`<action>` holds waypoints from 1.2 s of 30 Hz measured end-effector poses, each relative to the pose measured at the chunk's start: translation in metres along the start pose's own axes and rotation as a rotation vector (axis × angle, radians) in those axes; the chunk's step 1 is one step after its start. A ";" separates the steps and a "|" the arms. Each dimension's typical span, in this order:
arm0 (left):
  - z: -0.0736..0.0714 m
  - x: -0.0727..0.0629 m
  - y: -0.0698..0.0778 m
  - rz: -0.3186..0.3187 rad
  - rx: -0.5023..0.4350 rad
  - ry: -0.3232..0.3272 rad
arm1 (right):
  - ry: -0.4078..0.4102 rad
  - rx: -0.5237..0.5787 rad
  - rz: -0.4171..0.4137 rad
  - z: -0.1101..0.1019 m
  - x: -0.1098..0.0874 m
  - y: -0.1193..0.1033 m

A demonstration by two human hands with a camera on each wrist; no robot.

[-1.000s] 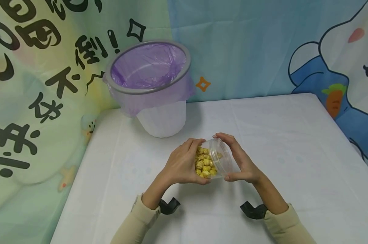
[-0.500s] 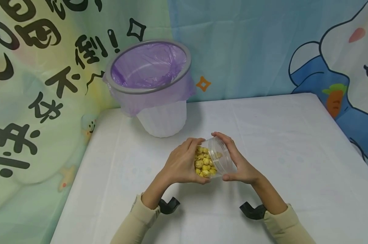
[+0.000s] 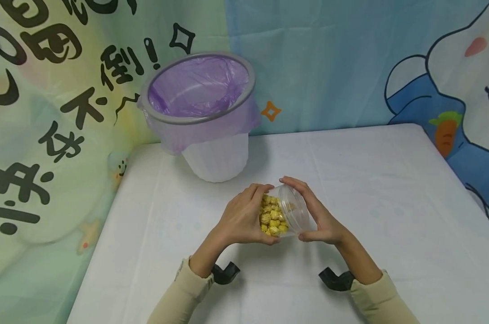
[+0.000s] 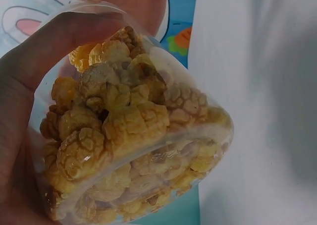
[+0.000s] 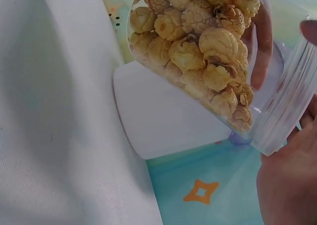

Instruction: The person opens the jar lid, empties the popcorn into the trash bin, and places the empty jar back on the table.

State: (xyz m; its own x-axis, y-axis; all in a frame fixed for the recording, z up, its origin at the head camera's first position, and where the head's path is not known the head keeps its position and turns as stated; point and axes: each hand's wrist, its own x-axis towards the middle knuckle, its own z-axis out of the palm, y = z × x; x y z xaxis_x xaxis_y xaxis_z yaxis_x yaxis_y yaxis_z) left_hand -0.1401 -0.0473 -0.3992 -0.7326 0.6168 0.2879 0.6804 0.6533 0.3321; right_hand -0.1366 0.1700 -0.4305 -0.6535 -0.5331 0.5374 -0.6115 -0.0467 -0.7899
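A clear plastic jar [image 3: 273,217] partly filled with yellow popcorn is held tilted above the white table, its lid end toward the right. My left hand [image 3: 241,219] grips the jar's body, thumb on the near side and fingers over the far side. On the clear lid [image 3: 296,210], my right hand [image 3: 325,222] grips the rim between thumb and fingers. The left wrist view has the jar's base in front, with popcorn [image 4: 114,116] pressed against the wall. In the right wrist view the lid [image 5: 285,98] sits on the jar's mouth.
Behind the hands, to the left, stands a white bin [image 3: 218,157] with a grey rim [image 3: 196,120] and a purple bag liner [image 3: 200,85]. A white cloth covers the table [image 3: 370,180]. Printed fabric [image 3: 309,58] hangs along the back and left.
The right hand's fingertips have shifted slightly leftward along the lid's far edge, while its thumb is nearly where it was. The left hand and the jar's body have hardly moved.
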 end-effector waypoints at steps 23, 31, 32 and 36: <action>0.004 -0.005 -0.005 -0.036 0.002 -0.010 | 0.008 -0.067 0.105 0.004 -0.005 0.002; 0.012 -0.011 -0.008 -0.033 0.011 -0.033 | 0.066 -0.125 0.181 0.013 -0.015 0.007; 0.012 -0.009 -0.008 -0.031 0.013 -0.027 | 0.065 -0.114 0.174 0.012 -0.013 0.008; 0.008 -0.001 -0.010 -0.029 0.035 0.015 | 0.050 -0.074 0.141 0.002 -0.003 0.006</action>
State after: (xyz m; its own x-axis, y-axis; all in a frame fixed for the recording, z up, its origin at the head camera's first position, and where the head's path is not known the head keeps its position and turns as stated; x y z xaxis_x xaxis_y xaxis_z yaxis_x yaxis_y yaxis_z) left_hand -0.1460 -0.0510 -0.4105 -0.7521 0.5909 0.2919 0.6588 0.6859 0.3091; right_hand -0.1377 0.1694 -0.4377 -0.7553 -0.4875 0.4381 -0.5421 0.0890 -0.8356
